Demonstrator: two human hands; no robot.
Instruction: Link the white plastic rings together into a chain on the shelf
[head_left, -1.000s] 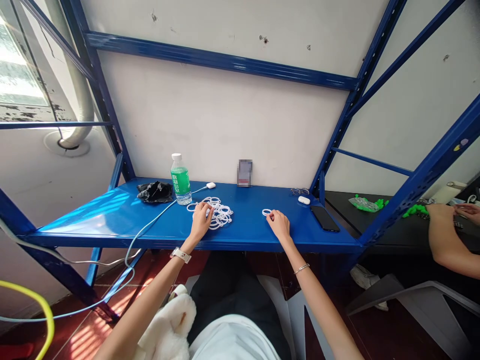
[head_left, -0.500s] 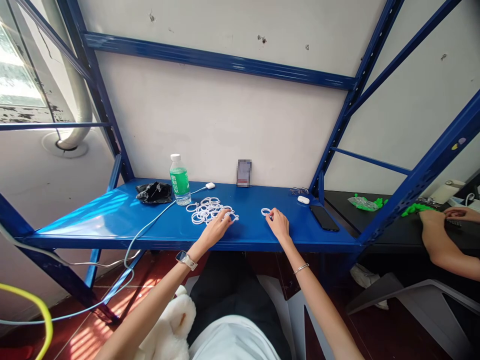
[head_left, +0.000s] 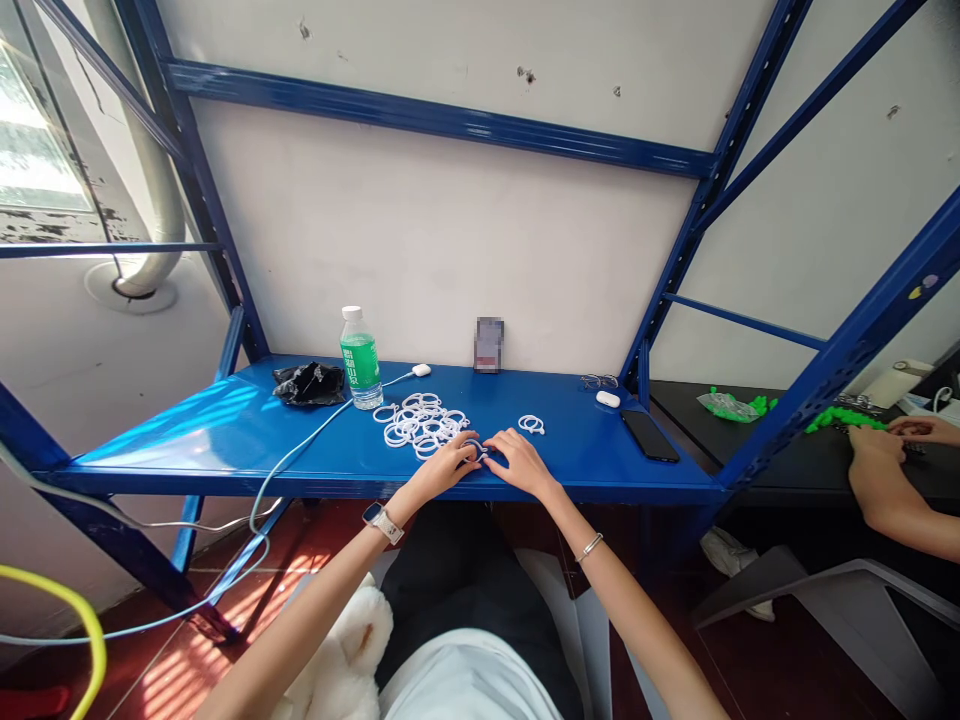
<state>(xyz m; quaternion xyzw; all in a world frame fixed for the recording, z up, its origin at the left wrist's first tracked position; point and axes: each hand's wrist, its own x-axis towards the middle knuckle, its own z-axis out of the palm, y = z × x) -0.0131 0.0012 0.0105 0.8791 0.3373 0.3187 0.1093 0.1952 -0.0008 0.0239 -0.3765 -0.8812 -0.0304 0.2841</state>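
Close to the front edge of the blue table, my left hand (head_left: 452,464) and my right hand (head_left: 517,462) meet at one white ring (head_left: 475,450). The left fingers are closed on the ring's left side. My right thumb and fingertips pinch its right side, partly hiding it. Just left of and behind my hands lies a loose pile of several white rings (head_left: 420,424). One white ring with a small loop or tab (head_left: 531,425) rests by itself to the right, behind my right hand.
A water bottle (head_left: 361,360) and a crumpled black bag (head_left: 309,384) stand at the left, with a white cable (head_left: 300,447) nearby. A phone (head_left: 649,437), white earbud case (head_left: 608,399) and glasses (head_left: 598,381) lie right. Another person's hands (head_left: 874,442) work at the neighbouring black table.
My right hand has let go of the separate ring and moved left. My left hand has come slightly forward and right from the pile with a ring, and both hands now meet on it.
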